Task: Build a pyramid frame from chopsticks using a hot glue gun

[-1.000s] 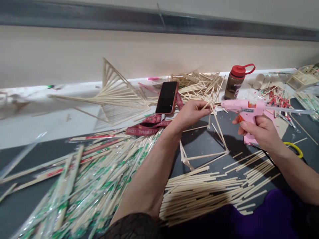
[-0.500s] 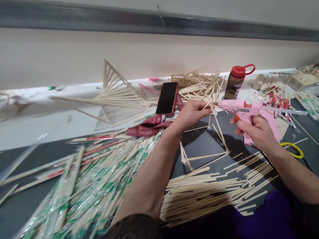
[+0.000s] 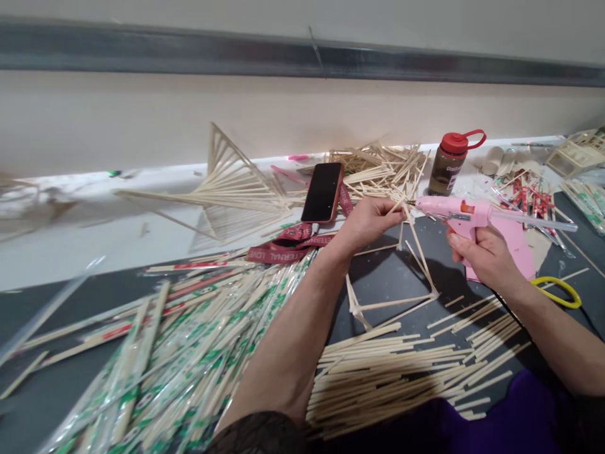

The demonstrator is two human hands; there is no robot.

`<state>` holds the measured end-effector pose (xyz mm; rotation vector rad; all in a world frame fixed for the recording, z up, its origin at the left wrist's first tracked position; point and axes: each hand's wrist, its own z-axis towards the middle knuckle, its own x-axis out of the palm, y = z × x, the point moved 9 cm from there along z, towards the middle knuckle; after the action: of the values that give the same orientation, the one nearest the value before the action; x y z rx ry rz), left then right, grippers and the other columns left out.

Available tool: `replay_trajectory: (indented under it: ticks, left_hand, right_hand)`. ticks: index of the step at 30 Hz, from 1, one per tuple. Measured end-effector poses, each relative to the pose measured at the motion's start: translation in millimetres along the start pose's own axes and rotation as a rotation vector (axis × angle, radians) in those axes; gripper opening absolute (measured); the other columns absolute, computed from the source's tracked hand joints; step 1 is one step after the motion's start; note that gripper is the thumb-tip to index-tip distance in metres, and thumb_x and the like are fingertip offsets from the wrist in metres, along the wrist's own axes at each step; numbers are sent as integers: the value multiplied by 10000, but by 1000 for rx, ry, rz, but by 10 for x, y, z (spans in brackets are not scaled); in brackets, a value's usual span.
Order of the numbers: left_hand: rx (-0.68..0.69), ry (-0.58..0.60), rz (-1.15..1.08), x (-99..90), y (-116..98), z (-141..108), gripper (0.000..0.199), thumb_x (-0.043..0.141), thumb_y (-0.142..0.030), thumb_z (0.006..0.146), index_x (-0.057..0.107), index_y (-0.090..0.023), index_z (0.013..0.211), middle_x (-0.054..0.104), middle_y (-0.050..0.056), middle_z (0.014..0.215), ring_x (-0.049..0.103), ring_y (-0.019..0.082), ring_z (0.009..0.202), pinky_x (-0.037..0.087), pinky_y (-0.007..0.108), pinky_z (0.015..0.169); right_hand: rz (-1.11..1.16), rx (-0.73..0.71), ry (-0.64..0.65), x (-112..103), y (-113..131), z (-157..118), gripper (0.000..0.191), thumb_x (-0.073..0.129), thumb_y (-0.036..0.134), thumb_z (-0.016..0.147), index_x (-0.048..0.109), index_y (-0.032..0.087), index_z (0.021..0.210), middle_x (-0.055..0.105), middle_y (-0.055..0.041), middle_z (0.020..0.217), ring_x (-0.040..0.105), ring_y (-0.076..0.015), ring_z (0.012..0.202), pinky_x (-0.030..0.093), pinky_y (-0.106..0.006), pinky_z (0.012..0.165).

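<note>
My left hand (image 3: 371, 222) is closed, its fingertips pinching a thin wooden stick (image 3: 395, 208) at the top corner of an open stick frame (image 3: 420, 255). Whitish blobs show at several of the frame's joints, and its base rests on the dark tabletop. In my right hand (image 3: 486, 255) is a pink hot glue gun (image 3: 449, 207), gripped by the handle with fingers at the trigger. Its nozzle points left and meets or nearly meets that top corner. A clear glue stick (image 3: 543, 222) protrudes from the gun's back.
Loose sticks (image 3: 397, 372) lie in front of me, with wrapped chopsticks (image 3: 189, 353) at left. Behind are a phone (image 3: 322, 192), a lanyard (image 3: 278, 251), a stick pile (image 3: 378, 167), a fan-shaped stick model (image 3: 236, 183) and a bottle (image 3: 447, 164). A yellow loop (image 3: 567, 293) lies right.
The view has shifted slightly, so the scene sits a little lower and further right. The glue gun has turned slightly, its nozzle still at the top corner. My left hand keeps its pinch.
</note>
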<state>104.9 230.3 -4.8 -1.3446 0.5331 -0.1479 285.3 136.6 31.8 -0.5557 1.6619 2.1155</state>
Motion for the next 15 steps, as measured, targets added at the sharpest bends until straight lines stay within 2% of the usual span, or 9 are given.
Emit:
replay_trajectory:
  ticks: [12,15]
  left_hand:
    - [0,28,0,14,3,1,219,700,-361,747,818,-184,800,754,-1,780,661,183,801,466,287,815]
    - [6,33,-12,22,-16,-6,230,709,-382,744,817,-185,794,778,7,841,673,198,846,472,293,838]
  right_hand:
    - [-38,15,-14,19,4,-7,330,567,448,851,539,233,604,564,-6,579,528,-152,577,394,-321,613]
    - [-47,-2,-10,27,15,-2,313,564,425,854,538,234,608,564,-2,576,530,-153,578,397,-320,609]
